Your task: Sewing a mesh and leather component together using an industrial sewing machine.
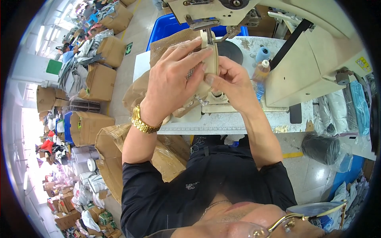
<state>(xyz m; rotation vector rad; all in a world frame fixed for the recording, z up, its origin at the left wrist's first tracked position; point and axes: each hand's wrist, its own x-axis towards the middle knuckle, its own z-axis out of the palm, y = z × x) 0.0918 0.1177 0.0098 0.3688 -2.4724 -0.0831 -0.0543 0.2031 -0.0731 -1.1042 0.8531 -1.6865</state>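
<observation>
In front of me, a tan mesh piece with a cream band (211,63) sits under the needle of a cream sewing machine (206,24). My left hand (174,73), a gold watch at its wrist, lies over it with fingers stretched toward the band and thumb against it. Loose tan mesh (170,40) spreads beyond and left of that hand. On the band's right side my right hand (234,83) grips the edge, thumb on top and fingers curled behind. The fold under my hands is partly hidden.
On the white worktable (190,129) stand a capped bottle (261,71), a blue thread cone (262,54) and a dark phone-like slab (295,114). A blue bin (162,28) is behind. An open cardboard box (113,158) lies left of my lap; a wrapped dark roll (321,148) is on the right.
</observation>
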